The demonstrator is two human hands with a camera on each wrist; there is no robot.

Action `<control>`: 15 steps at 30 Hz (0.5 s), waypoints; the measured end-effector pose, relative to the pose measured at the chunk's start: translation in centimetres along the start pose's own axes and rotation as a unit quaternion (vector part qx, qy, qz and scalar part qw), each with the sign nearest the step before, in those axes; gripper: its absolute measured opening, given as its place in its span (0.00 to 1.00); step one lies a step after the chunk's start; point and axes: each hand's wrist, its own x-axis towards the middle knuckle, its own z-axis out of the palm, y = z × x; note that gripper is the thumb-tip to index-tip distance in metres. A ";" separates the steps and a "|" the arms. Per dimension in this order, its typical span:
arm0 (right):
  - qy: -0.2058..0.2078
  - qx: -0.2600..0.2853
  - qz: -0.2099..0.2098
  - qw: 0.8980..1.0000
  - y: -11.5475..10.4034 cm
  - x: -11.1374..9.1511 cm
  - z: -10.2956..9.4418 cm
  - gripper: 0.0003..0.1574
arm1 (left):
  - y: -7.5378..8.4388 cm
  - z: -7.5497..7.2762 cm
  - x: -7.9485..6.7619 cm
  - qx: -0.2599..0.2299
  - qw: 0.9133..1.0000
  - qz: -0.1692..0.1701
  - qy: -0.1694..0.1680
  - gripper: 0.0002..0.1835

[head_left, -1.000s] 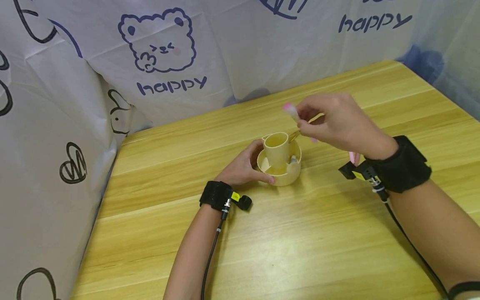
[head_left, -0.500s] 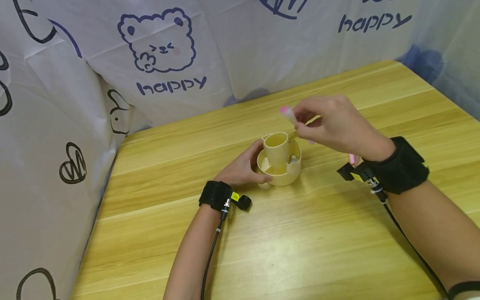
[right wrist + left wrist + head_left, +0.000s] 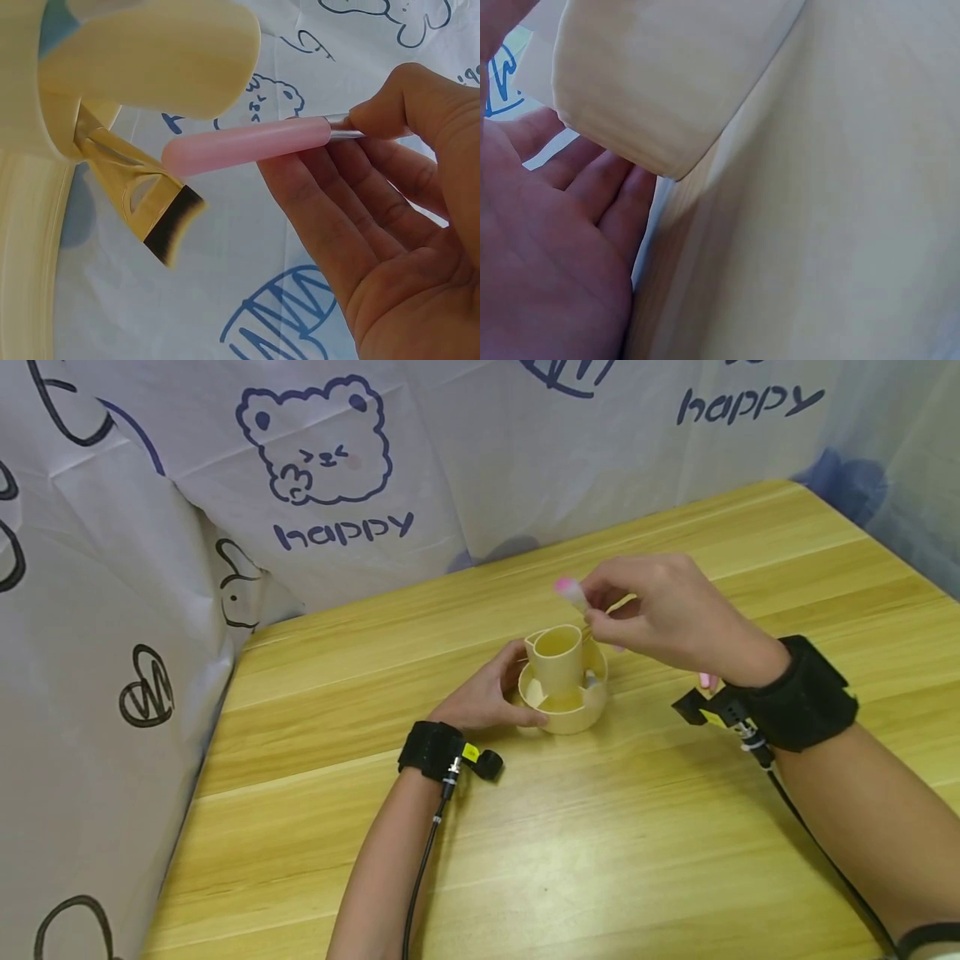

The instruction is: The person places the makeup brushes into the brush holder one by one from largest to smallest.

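A pale yellow round holder [image 3: 572, 720] with a taller cup [image 3: 558, 673] rising in its middle stands on the table. My left hand [image 3: 487, 697] grips its left side, thumb at the front and fingers behind. Just above the holder's right side, my right hand [image 3: 660, 608] pinches a makeup brush [image 3: 247, 146] by its silver collar. This brush has a pink handle pointing down towards the holder and white bristles with pink tips [image 3: 566, 587]. A flat gold brush [image 3: 131, 180] with dark bristles leans out of the holder. Something small and silvery [image 3: 590, 679] shows inside the holder's right compartment.
The wood-grain table [image 3: 495, 860] spreads around both hands. Behind and to the left hangs a white printed cloth [image 3: 435, 460]. Both wrists wear black straps [image 3: 802, 693] with small cameras and cables.
My right hand has moved slightly left and down with the makeup brush, closer to the holder. The holder has shifted a little to the right in my left hand's grip.
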 end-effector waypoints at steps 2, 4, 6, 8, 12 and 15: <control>-0.001 0.000 -0.001 1.000 0.0 0.0 0.0 0.09 | 0.4 0.1 0.0 -0.007 1.000 -0.004 -0.002 0.47; -0.001 0.002 -0.002 1.000 0.0 0.0 0.1 0.09 | 0.4 0.1 0.0 -0.007 1.000 -0.004 -0.006 0.48; 0.000 0.007 -0.005 1.000 -0.1 0.0 0.1 0.09 | 0.4 0.1 0.0 -0.006 1.000 -0.002 -0.012 0.48; 0.000 0.013 -0.009 1.000 -0.1 0.0 0.2 0.09 | 0.4 0.1 0.0 -0.004 1.000 0.002 -0.016 0.48; 0.002 0.022 -0.019 1.000 -0.2 0.0 0.4 0.09 | 0.3 0.1 0.0 -0.006 1.000 0.004 -0.016 0.47; 0.001 0.021 -0.023 1.000 -0.2 0.0 0.5 0.09 | 0.3 0.1 0.0 -0.004 1.000 -0.001 -0.011 0.46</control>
